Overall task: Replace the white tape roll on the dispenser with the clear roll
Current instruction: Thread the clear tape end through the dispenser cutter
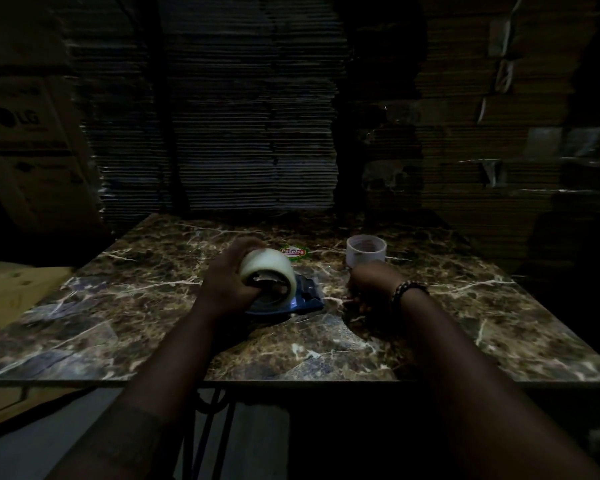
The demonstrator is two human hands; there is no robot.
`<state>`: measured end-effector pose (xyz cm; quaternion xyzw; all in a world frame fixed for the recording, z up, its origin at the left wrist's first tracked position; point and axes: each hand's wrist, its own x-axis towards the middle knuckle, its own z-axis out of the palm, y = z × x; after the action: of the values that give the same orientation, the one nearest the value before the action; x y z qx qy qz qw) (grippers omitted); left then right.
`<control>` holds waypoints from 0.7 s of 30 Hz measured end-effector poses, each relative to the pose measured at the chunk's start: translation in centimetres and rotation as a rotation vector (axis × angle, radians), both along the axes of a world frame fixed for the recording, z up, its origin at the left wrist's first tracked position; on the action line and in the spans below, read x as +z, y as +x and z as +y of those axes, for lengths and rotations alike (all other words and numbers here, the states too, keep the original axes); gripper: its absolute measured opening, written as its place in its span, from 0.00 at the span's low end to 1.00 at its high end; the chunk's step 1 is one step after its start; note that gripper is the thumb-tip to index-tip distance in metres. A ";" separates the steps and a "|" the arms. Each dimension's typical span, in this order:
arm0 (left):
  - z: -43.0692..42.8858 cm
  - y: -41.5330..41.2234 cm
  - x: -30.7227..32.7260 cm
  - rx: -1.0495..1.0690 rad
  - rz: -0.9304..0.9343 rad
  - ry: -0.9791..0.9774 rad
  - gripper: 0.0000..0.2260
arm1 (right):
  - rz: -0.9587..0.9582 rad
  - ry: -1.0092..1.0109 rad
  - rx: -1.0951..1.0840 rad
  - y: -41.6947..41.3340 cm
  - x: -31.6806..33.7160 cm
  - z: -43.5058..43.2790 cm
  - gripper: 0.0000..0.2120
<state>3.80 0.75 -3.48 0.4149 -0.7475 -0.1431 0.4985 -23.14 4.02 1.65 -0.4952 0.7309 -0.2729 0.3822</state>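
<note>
My left hand [227, 282]: It sits a little left of the middle of the frame. My fingers wrap around the roll on the dispenser, and I hold it tight.

Roll in my hand [269, 277]: It is the pale, milky roll on the dispenser, just left of the middle. I think this is the white roll that has to come off, but the light is dim, so I am not sure.

Dispenser [305, 299]: It is blue and lies flat on the table, under and right of the roll. Only its edge shows.

Sticker [292, 252]: A small green and red one is stuck on the table, just behind the roll.

My right hand [368, 289]: It is right of the middle, low on the table, just beside the dispenser. It is too dark to see if my fingers are open or closed, or if they hold anything. A beaded band [409, 289] is on that wrist.

Other roll [366, 251]: It stands on its flat side on the table, just behind my right hand, right of the middle. I think it is the clear one that goes on next.

Table [118, 299]: It is dark stone with light veins.

How to do it well: I should press the dispenser down with my right hand so it does not slide. Then I pull the roll straight off its hub, not at a slant. I must keep my fingers away from the sharp cutting end. I should keep the loose tape end from sticking to the table.
</note>
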 end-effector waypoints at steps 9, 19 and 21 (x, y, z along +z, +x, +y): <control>-0.4 0.5 -0.3 -0.011 -0.066 -0.029 0.36 | 0.463 -0.012 0.163 -0.8 0.1 -0.5 0.06; 0.1 0.4 -0.5 -0.011 -0.013 0.074 0.37 | 0.581 0.091 0.218 -2.8 -0.4 -0.5 0.37; 0.2 0.3 -0.4 -0.001 -0.014 0.075 0.38 | 0.560 0.043 0.212 -3.3 -1.2 -1.1 0.50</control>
<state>4.12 0.99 -3.92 0.4337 -0.7453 -0.1684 0.4775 -26.46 2.93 0.47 -0.6165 0.7578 -0.0687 0.2023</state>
